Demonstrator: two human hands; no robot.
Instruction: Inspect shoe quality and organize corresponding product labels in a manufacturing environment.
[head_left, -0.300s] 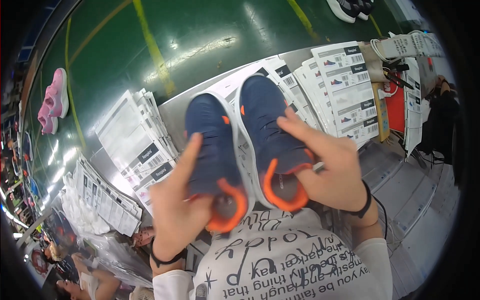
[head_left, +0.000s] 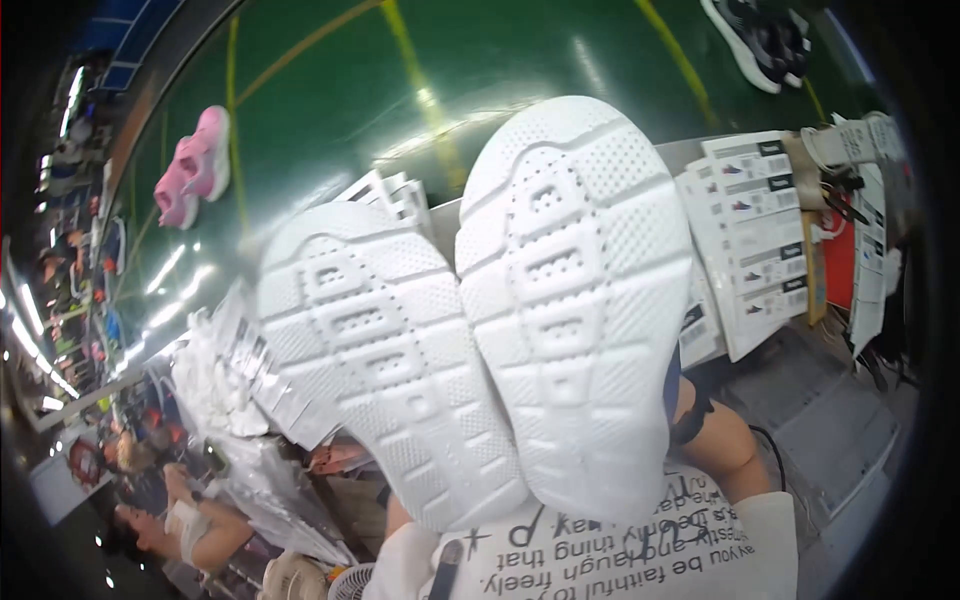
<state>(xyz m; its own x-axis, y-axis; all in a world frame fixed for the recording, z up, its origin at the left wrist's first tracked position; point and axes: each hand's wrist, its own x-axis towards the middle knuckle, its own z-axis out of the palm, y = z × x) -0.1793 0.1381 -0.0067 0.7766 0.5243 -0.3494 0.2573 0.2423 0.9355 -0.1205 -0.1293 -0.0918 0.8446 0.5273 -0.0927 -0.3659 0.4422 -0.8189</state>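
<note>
A pair of navy sneakers is raised close to the head view, toes away from me, with their white patterned soles turned up. The left sneaker [head_left: 395, 340] tilts outward at the toe, and the right sneaker [head_left: 570, 300] looks larger and nearer. Their inner edges touch along the middle. My right hand [head_left: 686, 396] grips the right sneaker from behind; only a bit of it and the dark wristband show. Behind the left sneaker my left hand is hidden, with just a strip of forearm [head_left: 398, 516] below the heel.
Stacks of printed label sheets [head_left: 755, 235] lie at the right, more sheets [head_left: 300, 405] at the left beside clear plastic bags [head_left: 215, 385]. On the green surface beyond are pink shoes [head_left: 200, 165] and black shoes [head_left: 762, 45]. Another person [head_left: 190, 525] is at lower left.
Both sneakers have been lifted toward me and flipped, from uppers and orange collars showing to white soles showing. My hands have gone behind them, and the view has shifted left.
</note>
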